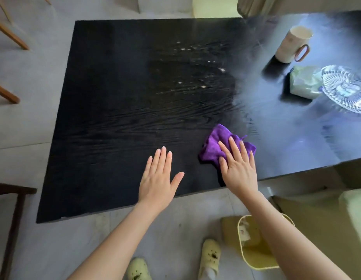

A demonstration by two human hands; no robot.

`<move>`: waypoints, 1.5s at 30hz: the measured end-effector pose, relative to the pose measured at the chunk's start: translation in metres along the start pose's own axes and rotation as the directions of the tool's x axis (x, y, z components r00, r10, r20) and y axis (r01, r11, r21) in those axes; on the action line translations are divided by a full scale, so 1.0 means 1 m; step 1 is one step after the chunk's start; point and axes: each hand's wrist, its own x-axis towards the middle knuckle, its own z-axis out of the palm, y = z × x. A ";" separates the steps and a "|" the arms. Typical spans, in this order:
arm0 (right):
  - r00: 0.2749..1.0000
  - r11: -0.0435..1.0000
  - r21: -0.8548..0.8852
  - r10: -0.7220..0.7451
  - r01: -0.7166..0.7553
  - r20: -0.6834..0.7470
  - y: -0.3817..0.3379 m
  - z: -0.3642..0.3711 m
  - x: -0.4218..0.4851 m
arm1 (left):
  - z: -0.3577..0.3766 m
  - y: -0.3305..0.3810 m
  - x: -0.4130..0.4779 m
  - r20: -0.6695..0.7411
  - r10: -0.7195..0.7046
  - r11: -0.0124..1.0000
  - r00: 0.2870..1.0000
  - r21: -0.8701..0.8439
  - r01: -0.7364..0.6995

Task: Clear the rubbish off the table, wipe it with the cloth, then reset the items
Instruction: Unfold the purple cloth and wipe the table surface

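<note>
Pressing flat, right hand [239, 170] pins crumpled purple cloth [214, 147] on woodgrain table [115, 118].

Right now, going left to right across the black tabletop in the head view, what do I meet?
Left hand flat on the wood, purple cloth under the right hand, cream ceramic mug, clear cut-glass dish.

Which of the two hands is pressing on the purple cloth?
The right hand: it lies flat on the purple cloth near the table's front edge. The left hand rests with fingers spread on the bare black table, apart from the cloth.
</note>
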 end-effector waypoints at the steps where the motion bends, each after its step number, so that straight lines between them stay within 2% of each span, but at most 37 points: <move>1: 1.000 1.000 -0.003 0.018 -0.018 0.006 0.012 -0.003 0.014 | 0.003 0.013 0.007 -0.003 -0.013 1.000 1.000 0.004 0.013; 7: 0.999 1.000 0.011 -0.007 0.007 0.050 0.041 -0.012 0.087 | 0.006 0.043 0.025 0.000 -0.145 0.989 0.989 0.012 0.145; 11: 0.993 0.996 0.035 -0.079 0.076 0.087 0.047 -0.013 0.082 | -0.006 0.079 0.050 0.065 -0.200 0.964 0.978 -0.164 0.208; 13: 0.988 0.992 0.065 -0.111 0.105 0.106 0.049 -0.017 0.072 | -0.014 0.105 0.074 0.051 -0.194 0.937 0.980 -0.285 0.201; 16: 0.974 0.979 0.126 -0.179 0.161 0.141 0.059 -0.026 0.052 | -0.020 0.140 0.103 0.038 -0.266 0.869 0.963 -0.423 0.257; 19: 0.966 0.956 0.249 -0.200 0.155 0.165 0.074 -0.043 0.052 | -0.024 0.159 0.118 0.178 -0.362 0.768 0.915 -0.500 0.401; 22: 0.975 0.939 0.333 -0.152 0.091 0.163 0.083 -0.063 0.074 | -0.031 0.161 0.130 0.359 -0.459 0.638 0.813 -0.504 0.582; 24: 0.967 0.929 0.365 -0.143 0.058 0.211 0.083 -0.072 0.086 | -0.039 0.160 0.136 0.476 -0.448 0.556 0.757 -0.514 0.653; 25: 0.959 0.938 0.340 -0.159 0.073 0.234 0.081 -0.075 0.090 | -0.044 0.160 0.139 0.496 -0.423 0.560 0.758 -0.515 0.649; 27: 0.942 0.962 0.230 -0.209 0.149 0.264 0.077 -0.080 0.097 | -0.055 0.162 0.146 0.463 -0.370 0.638 0.805 -0.504 0.583; 29: 0.922 0.952 0.215 -0.272 0.217 0.276 0.074 -0.091 0.105 | -0.073 0.169 0.152 0.404 -0.290 0.709 0.868 -0.518 0.478; 31: 0.888 0.904 0.349 -0.354 0.244 0.294 0.073 -0.112 0.114 | -0.093 0.177 0.159 0.364 -0.170 0.723 0.916 -0.585 0.367; 34: 0.858 0.810 0.559 -0.404 0.174 0.318 0.077 -0.145 0.126 | -0.127 0.187 0.170 0.308 0.030 0.755 0.951 -0.630 0.180; 38: 0.864 0.789 0.583 -0.418 0.193 0.280 0.092 -0.187 0.133 | -0.180 0.200 0.191 0.290 0.314 0.801 0.904 -0.592 -0.089; 42: 0.928 0.784 0.620 -0.226 -0.007 0.297 0.119 -0.225 0.113 | -0.226 0.217 0.207 0.285 0.499 0.754 0.818 -0.608 -0.248; 45: 0.956 0.771 0.631 -0.113 -0.088 0.271 0.137 -0.244 0.091 | -0.245 0.233 0.213 0.242 0.558 0.701 0.794 -0.649 -0.295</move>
